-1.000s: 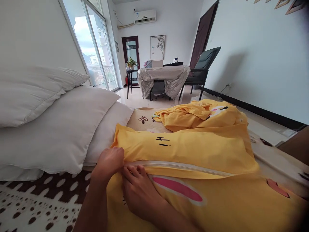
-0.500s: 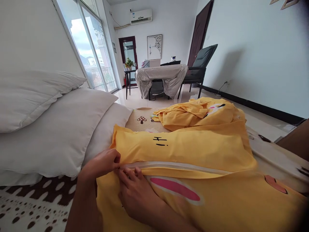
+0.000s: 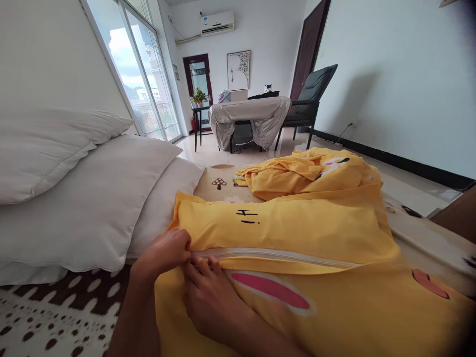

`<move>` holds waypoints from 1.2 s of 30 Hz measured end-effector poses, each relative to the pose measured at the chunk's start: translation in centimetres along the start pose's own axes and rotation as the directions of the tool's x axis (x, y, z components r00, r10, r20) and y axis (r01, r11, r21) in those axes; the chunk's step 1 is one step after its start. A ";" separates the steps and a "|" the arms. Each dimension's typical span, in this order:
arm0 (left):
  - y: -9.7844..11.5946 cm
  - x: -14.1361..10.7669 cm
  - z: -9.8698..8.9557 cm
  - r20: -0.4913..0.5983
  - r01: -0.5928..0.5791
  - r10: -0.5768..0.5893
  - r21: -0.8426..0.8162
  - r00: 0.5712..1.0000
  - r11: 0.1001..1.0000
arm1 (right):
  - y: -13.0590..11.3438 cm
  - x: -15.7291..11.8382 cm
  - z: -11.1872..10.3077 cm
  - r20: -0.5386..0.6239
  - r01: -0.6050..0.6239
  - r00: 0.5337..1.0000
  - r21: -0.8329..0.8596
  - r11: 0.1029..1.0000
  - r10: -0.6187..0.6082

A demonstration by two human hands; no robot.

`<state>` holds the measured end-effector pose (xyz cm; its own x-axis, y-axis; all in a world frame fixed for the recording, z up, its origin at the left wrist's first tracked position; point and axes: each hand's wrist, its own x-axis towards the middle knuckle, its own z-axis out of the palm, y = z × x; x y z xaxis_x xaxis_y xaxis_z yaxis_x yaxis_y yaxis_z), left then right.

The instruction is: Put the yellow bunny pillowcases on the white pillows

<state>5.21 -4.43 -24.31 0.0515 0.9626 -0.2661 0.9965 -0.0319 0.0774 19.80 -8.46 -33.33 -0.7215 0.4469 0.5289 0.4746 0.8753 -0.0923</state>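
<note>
A yellow fabric cover (image 3: 316, 223) lies across the bed, with "Hi!" lettering and a pink ear print. A pale zipper (image 3: 275, 255) runs across it from my hands toward the right. My left hand (image 3: 167, 250) is closed at the zipper's left end, pinching something too small to make out. Just right of and below it, my right hand (image 3: 211, 292) has its fingers curled on the cloth edge beside the zipper. The two hands nearly touch, and the fingertips hide the zipper's end.
White pillows (image 3: 85, 198) are stacked at the left on a brown-and-white patterned blanket (image 3: 48, 317). Behind the cover lies a crumpled yellow cloth (image 3: 297, 173). Farther back stand a covered table (image 3: 249, 110) and a dark chair (image 3: 310, 99).
My left hand has moved slightly to the right, closer to my right hand. My right hand has stayed almost in place.
</note>
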 end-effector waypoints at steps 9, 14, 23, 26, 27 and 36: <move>-1.1 0.2 -0.1 0.006 0.037 -0.037 0.009 0.999 0.999 | 0.0 0.1 0.0 -0.070 0.005 0.998 0.025 1.000 -0.004; -1.0 0.8 0.3 0.043 0.000 0.001 -0.032 0.999 0.999 | 0.0 0.2 0.0 -0.094 -0.007 0.996 0.047 0.999 0.011; -1.6 -1.0 -1.0 -0.008 -0.153 0.153 -0.102 0.988 0.983 | 0.6 0.5 -0.1 -0.149 -0.189 0.969 0.081 0.979 0.199; -1.6 -1.3 -1.2 -0.021 -0.162 0.161 -0.104 0.987 0.981 | 0.7 0.3 0.0 -0.086 -0.150 0.984 0.047 0.988 0.153; -1.6 -1.3 -1.2 -0.024 -0.161 0.160 -0.099 0.987 0.982 | 0.8 0.2 0.0 -0.066 -0.144 0.987 0.044 0.989 0.147; -1.3 -1.5 -1.1 -0.051 -0.155 0.152 -0.066 0.987 0.986 | 0.6 0.1 -0.4 0.016 -0.127 0.992 0.036 0.991 0.126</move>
<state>3.78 -5.52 -23.01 0.1991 0.9590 -0.2018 0.9698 -0.1633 0.1809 20.22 -7.96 -33.00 -0.6637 0.5566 0.4997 0.5438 0.8178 -0.1887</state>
